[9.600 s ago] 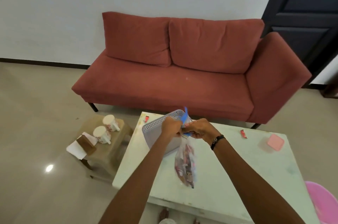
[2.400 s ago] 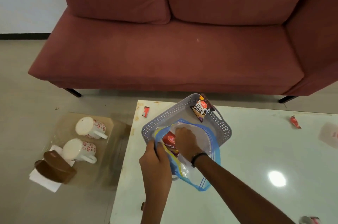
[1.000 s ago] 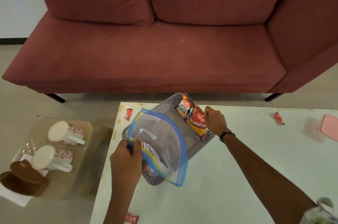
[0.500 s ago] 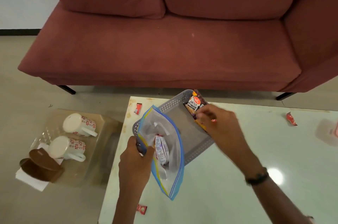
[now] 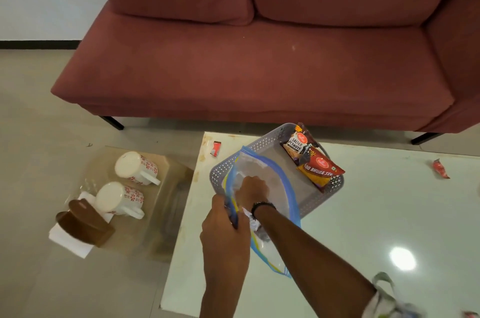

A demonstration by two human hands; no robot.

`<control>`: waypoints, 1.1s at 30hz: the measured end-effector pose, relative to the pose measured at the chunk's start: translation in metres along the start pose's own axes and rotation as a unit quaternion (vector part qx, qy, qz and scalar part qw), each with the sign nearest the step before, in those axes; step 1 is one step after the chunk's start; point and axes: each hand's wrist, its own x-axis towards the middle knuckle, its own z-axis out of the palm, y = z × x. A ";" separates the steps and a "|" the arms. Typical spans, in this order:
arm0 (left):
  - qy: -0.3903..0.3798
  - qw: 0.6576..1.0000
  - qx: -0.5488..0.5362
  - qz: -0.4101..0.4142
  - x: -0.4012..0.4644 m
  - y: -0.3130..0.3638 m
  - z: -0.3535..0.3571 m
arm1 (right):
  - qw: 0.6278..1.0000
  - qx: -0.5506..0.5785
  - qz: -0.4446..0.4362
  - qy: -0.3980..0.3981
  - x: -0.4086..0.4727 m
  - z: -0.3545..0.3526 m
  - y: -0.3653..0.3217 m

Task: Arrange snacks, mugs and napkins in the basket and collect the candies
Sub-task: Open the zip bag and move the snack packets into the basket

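The person is emptying a clear zip bag [image 5: 265, 188] into the grey basket [image 5: 335, 184] on the white counter [image 5: 376, 214]. The left hand [image 5: 223, 229] is clenched on the bag's blue-edged mouth, holding it open over the basket's near corner. The right hand [image 5: 253, 191] is plunged inside the bag past the wrist; the plastic blurs its fingers, so whether its grip has closed on a packet cannot be told. A silvery packet [image 5: 253, 223] shows inside the bag beside the wrist.

To do this step well, the left hand should probably keep the mouth wide and steady while the right takes one packet by its edge, draws it straight out and lays it flat beside the others, leaving room for mugs and napkins.

In the basket lie two snack packets at the far end: salted peanuts [image 5: 296, 145] and bhujia sev [image 5: 320, 169], overlapping. Two white floral mugs [image 5: 132, 180] rest on their sides on a low stool [image 5: 155, 234] left of the counter, beside one brown holder [image 5: 83, 227] on white napkins [image 5: 68, 241]. Loose red candies in view number at least two: one [image 5: 215, 148] near the counter's far left corner, one [image 5: 439, 169] at the far right.
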 end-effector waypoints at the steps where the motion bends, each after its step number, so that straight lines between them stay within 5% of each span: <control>1: 0.000 1.000 -0.004 -0.003 -0.001 -0.001 -0.001 | 1.000 -0.005 0.003 0.005 0.002 0.003 0.002; 10: 0.007 0.990 -0.113 -0.082 0.011 -0.002 -0.013 | 0.995 0.018 -0.062 0.078 -0.075 -0.037 0.009; 15: -0.003 0.982 -0.151 -0.111 0.021 0.006 -0.014 | 0.975 0.144 -0.123 0.120 -0.123 -0.079 0.019; 25: -0.005 0.981 -0.164 -0.107 0.039 -0.001 -0.013 | 0.860 0.359 -0.163 0.323 -0.141 -0.178 0.063; 33: -0.035 0.977 -0.185 -0.102 0.042 -0.004 -0.007 | 0.927 0.223 -0.061 0.295 -0.027 -0.122 0.130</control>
